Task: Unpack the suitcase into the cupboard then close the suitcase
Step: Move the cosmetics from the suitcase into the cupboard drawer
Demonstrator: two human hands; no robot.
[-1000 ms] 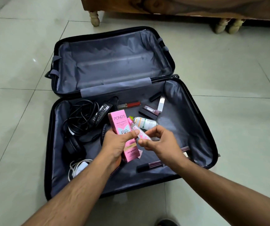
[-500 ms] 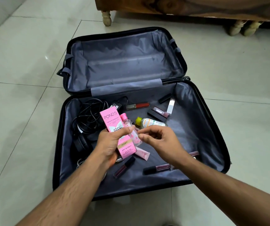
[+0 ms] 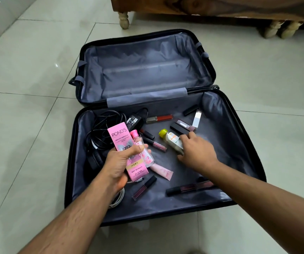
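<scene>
While the left hand (image 3: pixel 122 162) grips a pink box (image 3: pixel 127 153) and small bottle (image 3: pixel 144 151), the right hand (image 3: pixel 195 153) closes loosely over a yellow-capped bottle (image 3: pixel 173 142) in the suitcase (image 3: pixel 246 143) — cap pointing up-left, away from the fingers; whether it is gripped yet is unclear.

The black hard-shell suitcase (image 3: pixel 239 129) lies fully open on the tiled floor, its grey-lined far half bare. The near half holds scattered toiletries: a bottle with a yellow-green cap (image 3: pixel 172 141), a pink tube (image 3: pixel 163 172), several lip glosses (one red (image 3: pixel 159 118), others dark) and coiled black cables (image 3: pixel 107 129). A pink Pond's box (image 3: pixel 124 143) and a small clear pink-capped bottle (image 3: pixel 143 149) are lifted above the lining.
</scene>
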